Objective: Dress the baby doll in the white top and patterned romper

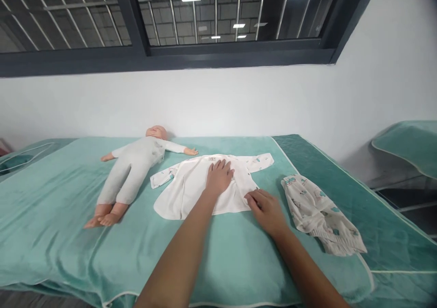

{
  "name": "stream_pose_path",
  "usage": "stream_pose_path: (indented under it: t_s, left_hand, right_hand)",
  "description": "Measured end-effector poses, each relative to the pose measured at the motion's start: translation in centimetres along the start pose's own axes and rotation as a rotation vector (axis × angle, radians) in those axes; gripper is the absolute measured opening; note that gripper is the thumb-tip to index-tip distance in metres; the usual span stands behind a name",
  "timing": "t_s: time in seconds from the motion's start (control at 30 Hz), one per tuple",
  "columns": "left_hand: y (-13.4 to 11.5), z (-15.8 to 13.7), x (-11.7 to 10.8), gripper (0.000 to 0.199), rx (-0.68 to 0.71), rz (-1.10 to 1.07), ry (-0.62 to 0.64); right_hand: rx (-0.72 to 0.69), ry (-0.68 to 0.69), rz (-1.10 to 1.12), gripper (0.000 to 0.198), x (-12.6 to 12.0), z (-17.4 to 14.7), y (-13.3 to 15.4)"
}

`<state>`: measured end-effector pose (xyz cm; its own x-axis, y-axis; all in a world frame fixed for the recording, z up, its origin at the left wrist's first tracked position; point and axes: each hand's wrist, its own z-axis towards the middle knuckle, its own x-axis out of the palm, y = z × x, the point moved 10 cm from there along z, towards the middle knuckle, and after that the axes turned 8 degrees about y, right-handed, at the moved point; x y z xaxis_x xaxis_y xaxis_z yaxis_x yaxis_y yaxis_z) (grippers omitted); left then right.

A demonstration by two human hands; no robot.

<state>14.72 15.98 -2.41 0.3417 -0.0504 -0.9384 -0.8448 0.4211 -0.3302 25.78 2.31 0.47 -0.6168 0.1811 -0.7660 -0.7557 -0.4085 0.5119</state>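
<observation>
Flat and loosely spread, the left hand (219, 178) grips nothing; from where I watch through the head camera, its palm is down on the upper middle of the white shirt (196, 182). The right hand (268, 207) has its fingers bent in at the shirt's lower right edge — I can't tell whether they pinch the cloth or only touch it.

I see the shirt laid out on a green cover (239, 262), its neck with a small label (212, 159) toward the white wall (256, 100) and its hem toward me. Both patterned sleeves reach outward, one to each side. Left of it I have a doll (133, 166) in a pale suit, on its back with arms out, its head nearest the wall; one doll hand lies near the shirt's upper edge. To the right — apart from the shirt, beyond the right hand — rests a rumpled patterned garment (317, 212) with a gathered edge.
</observation>
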Motion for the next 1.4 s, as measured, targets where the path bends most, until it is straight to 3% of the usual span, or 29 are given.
stream_pose_path:
  t_s: [0.1,0.2,0.33,0.43,0.53,0.6,0.77,0.83,0.9,1.03,1.13,1.3,1.4]
  left_hand:
    - [-0.8,-2.8,-0.4,0.045,0.047,-0.035,-0.006]
    - [-0.6,-7.3,-3.1,0.042,0.115,-0.075,-0.151]
    - [4.0,-14.9,-8.0,0.039,-0.034,-0.042,-0.471]
    - [7.6,-18.8,-9.0,0.041,-0.186,0.009,-0.537]
    - [7.9,-19.4,-7.7,0.044,-0.162,0.088,-0.429]
    - [7.2,-19.0,-6.9,0.037,-0.102,0.117,-0.371]
    - [6.6,-19.5,-7.5,0.027,-0.062,0.109,-0.462]
    - [6.8,-20.2,-8.0,0.023,-0.068,0.084,-0.526]
    - [7.1,-20.8,-8.3,0.019,-0.087,0.056,-0.579]
    - [7.1,-21.5,-8.9,0.015,-0.072,0.018,-0.632]
    - [7.2,-21.6,-9.2,0.014,-0.063,-0.03,-0.654]
    - [7.6,-21.4,-9.0,0.02,-0.083,-0.023,-0.673]
    - [7.6,-21.0,-8.6,0.022,-0.093,0.023,-0.661]
  right_hand:
    - [0.048,-0.024,0.02,0.033,-0.2,-0.5,-0.4]
    - [0.098,-0.076,0.044,0.033,-0.5,-1.1,-1.1]
    - [0.101,-0.157,0.013,0.032,-1.4,-1.6,-1.0]
    - [0.043,-0.179,-0.006,0.028,-1.6,-0.6,1.4]
    - [-0.031,-0.147,0.051,0.024,-0.3,2.2,5.4]
    - [-0.052,-0.087,0.097,0.03,2.1,5.1,8.1]
    - [-0.091,0.36,0.015,0.058,13.9,12.1,12.3]
    - [-0.074,0.465,-0.1,0.068,17.7,13.9,12.0]
    - [-0.081,0.502,-0.178,0.073,19.9,15.3,11.5]
    - [-0.145,0.502,-0.205,0.077,21.1,17.1,10.6]
    - [-0.192,0.425,-0.155,0.066,20.5,18.2,10.2]
    - [-0.016,0.102,-0.088,0.033,17.6,19.6,6.9]
    - [0.007,0.079,-0.064,0.018,17.6,19.8,6.0]
